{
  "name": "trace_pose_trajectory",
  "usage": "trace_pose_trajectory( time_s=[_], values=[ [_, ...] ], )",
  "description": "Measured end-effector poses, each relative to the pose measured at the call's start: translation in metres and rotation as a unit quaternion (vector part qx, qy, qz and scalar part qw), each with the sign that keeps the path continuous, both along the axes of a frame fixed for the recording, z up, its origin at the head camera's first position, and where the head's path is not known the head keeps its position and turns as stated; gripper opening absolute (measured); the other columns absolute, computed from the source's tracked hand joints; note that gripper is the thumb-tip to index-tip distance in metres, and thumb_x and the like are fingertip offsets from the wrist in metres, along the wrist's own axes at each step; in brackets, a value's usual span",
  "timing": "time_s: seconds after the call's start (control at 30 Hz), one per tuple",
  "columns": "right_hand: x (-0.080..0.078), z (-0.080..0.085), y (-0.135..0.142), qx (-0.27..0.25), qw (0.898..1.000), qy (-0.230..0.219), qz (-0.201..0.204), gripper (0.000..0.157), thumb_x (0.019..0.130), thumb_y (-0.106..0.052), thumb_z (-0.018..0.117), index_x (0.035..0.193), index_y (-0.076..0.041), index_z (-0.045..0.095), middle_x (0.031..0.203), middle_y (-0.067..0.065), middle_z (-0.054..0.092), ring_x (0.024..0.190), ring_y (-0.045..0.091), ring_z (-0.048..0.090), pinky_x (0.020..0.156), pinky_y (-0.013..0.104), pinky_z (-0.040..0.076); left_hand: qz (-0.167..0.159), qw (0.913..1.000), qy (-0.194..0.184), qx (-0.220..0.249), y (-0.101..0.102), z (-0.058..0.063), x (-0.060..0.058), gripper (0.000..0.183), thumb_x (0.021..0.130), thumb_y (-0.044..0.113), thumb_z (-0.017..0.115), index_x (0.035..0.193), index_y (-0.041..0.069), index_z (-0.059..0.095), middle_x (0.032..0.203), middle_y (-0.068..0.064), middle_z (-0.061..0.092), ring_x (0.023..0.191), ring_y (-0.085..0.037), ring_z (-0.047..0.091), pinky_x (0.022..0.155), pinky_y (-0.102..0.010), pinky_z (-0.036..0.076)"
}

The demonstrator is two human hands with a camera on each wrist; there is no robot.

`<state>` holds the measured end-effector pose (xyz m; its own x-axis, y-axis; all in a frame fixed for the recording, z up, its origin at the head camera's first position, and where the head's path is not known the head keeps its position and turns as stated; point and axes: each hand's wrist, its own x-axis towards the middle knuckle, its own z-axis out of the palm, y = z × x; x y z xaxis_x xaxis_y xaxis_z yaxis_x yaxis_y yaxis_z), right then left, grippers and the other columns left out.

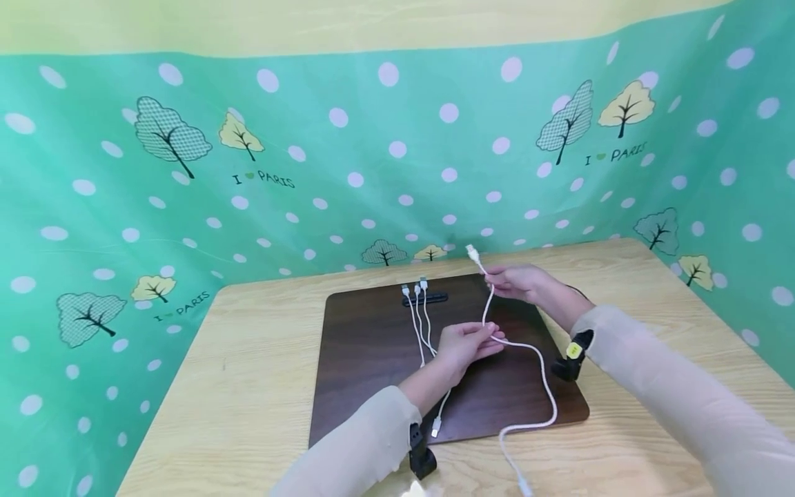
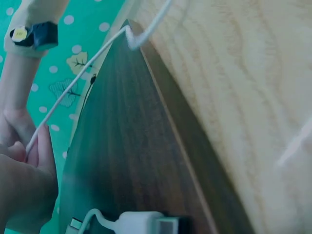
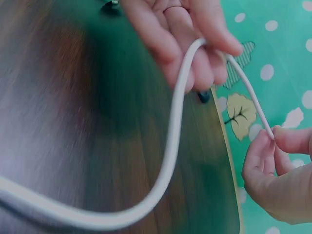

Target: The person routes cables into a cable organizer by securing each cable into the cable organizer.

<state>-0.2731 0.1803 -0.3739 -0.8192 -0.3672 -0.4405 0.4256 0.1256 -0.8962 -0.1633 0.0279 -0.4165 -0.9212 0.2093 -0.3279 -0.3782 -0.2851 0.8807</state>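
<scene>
A curtained-off nook, the kind of room beyond hidden, shown by the tree-printed, polka-dotted curtain [image 1: 310, 131] enclosing a wood-grain bench [image 1: 236, 373].

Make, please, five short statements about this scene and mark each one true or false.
1. The right hand holds a white USB cable. True.
2. Only that hand touches it. False: the left hand holds it also.
3. A dark wood-grain board lies on the light wooden table. True.
4. The black cable holder is near the board's far edge. True.
5. It is empty. False: three other white cables lie across it.
</scene>
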Motion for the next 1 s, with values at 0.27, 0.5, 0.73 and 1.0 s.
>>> trace_pose_trajectory(
  time_s=[0.27,0.5,0.73,1.0],
  values=[
    [-0.012,0.000,-0.033,0.043,0.998,0.054,0.002,0.047,0.099,-0.006,0.048,0.141,0.011,0.036,0.078,-0.011,0.058,0.075,0.003,0.056,0.079,0.016,0.053,0.026,0.9995,0.011,-0.015,-0.011,0.001,0.001,0.025,0.093,0.003,0.059,0.112,-0.014,0.064,0.105,-0.030,0.069,0.074,-0.011,0.070,0.082,-0.035,0.060],
    [-0.019,0.003,-0.045,0.044,0.997,0.059,-0.022,0.050,0.099,-0.015,0.053,0.141,0.008,0.038,0.078,-0.013,0.058,0.074,0.000,0.056,0.073,0.013,0.051,0.066,0.9977,0.004,-0.016,-0.027,0.001,0.000,0.026,0.092,-0.001,0.059,0.113,-0.016,0.062,0.098,-0.028,0.071,0.067,-0.009,0.069,0.079,-0.033,0.061],
    [-0.024,0.006,-0.058,0.019,0.996,0.063,-0.056,0.049,0.097,-0.011,0.054,0.140,0.009,0.039,0.074,-0.011,0.058,0.068,0.000,0.056,0.067,0.010,0.051,0.108,0.9937,-0.003,-0.030,-0.044,0.002,0.001,0.026,0.091,-0.002,0.060,0.112,-0.017,0.062,0.094,-0.025,0.073,0.067,-0.010,0.069,0.076,-0.031,0.062],
    [-0.030,-0.002,-0.074,0.027,0.996,0.069,-0.058,0.046,0.095,-0.002,0.055,0.136,0.012,0.043,0.095,-0.001,0.061,0.072,0.002,0.057,0.070,0.013,0.054,0.131,0.9898,-0.013,-0.055,-0.061,0.002,0.002,0.026,0.088,-0.005,0.062,0.112,-0.017,0.062,0.085,-0.017,0.074,0.064,-0.009,0.069,0.072,-0.028,0.062]
  ],
)
